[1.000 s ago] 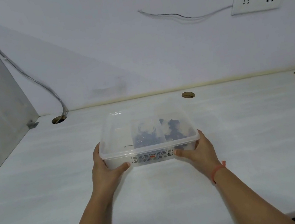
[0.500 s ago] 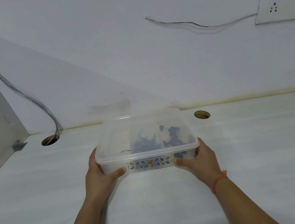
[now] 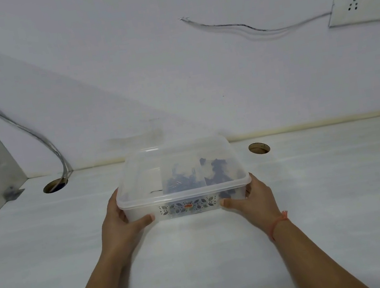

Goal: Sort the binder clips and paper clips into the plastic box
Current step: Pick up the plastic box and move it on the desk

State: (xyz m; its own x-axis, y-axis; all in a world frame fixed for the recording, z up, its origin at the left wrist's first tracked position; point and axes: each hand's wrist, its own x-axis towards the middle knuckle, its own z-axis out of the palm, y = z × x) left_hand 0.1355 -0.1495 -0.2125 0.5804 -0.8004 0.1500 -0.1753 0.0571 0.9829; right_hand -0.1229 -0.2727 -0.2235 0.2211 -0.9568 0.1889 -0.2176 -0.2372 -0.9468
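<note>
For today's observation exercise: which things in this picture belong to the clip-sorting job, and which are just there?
Belongs to the job:
plastic box
dark clips inside it
left hand
right hand

Just there:
wall socket
cables
desk holes

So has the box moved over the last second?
Yes. Against the table hole on its right, the box has gone toward the wall and slightly left.

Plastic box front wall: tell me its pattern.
A band of leaf-like cutouts with a small red label at the centre, on the plastic box, head view.
</note>
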